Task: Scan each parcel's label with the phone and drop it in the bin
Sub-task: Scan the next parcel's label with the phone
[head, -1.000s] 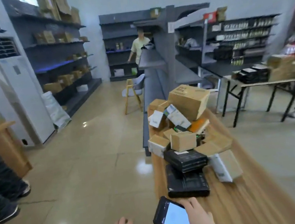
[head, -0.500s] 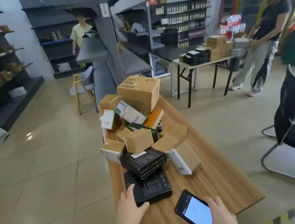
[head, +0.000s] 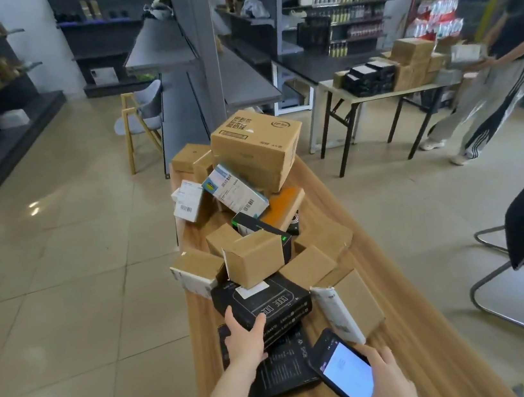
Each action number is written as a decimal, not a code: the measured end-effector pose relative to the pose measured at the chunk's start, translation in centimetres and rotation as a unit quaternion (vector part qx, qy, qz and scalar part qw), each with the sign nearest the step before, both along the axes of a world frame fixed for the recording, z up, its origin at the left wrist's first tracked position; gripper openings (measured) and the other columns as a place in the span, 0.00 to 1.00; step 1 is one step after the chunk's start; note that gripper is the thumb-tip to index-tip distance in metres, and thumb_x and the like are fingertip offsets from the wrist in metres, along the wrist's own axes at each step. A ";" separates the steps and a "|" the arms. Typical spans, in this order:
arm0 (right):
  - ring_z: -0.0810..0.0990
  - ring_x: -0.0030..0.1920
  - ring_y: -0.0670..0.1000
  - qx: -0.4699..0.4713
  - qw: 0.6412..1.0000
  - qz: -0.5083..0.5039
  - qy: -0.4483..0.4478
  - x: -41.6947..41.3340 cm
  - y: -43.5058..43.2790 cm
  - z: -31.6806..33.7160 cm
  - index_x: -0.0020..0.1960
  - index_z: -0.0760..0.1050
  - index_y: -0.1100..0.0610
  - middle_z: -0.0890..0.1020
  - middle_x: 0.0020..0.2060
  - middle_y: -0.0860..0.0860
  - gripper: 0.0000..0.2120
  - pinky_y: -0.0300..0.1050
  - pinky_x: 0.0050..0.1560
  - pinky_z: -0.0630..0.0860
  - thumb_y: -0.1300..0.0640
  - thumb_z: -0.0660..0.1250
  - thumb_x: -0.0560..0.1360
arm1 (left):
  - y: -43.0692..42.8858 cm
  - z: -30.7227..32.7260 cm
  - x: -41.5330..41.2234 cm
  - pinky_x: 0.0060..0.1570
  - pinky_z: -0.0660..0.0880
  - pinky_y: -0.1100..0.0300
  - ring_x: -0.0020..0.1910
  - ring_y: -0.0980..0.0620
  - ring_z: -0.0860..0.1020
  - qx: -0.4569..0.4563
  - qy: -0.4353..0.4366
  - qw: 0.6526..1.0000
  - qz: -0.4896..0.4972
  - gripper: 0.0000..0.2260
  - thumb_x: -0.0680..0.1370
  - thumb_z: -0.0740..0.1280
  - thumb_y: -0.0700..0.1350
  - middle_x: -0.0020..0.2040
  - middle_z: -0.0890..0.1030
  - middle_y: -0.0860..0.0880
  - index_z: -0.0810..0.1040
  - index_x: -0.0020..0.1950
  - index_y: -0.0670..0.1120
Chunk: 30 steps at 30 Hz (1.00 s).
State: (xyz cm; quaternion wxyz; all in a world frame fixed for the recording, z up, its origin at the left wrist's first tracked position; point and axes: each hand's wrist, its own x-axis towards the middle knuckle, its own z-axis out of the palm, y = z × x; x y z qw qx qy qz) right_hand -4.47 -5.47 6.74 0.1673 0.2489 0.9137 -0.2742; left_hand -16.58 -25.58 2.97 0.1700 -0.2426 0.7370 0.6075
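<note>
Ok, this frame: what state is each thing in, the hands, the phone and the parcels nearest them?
left hand, grips the near corner of the black box.
right hand, holds the phone.
phone, screen lit, facing up.
black box, lying on a flat black parcel, white label up.
small cardboard box, resting on the black box's far edge.
large cardboard box, tilted atop the pile.

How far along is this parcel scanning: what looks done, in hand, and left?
Done: nothing shows as scanned; no bin is in view. In hand: the left hand grips the top black box, the right hand holds the lit phone. Left: the whole pile on the table.
</note>
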 end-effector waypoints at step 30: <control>0.68 0.56 0.45 -0.038 0.980 0.193 0.029 4.8 7.3 0.2 0.70 0.59 0.46 0.64 0.57 0.44 0.47 0.51 0.59 0.74 0.47 0.77 0.55 | 1.0 -0.9 16.2 0.71 0.38 0.33 0.77 0.42 0.36 -0.538 0.110 0.774 -0.315 0.47 0.67 0.67 0.69 0.78 0.37 0.46 0.44 0.78 0.60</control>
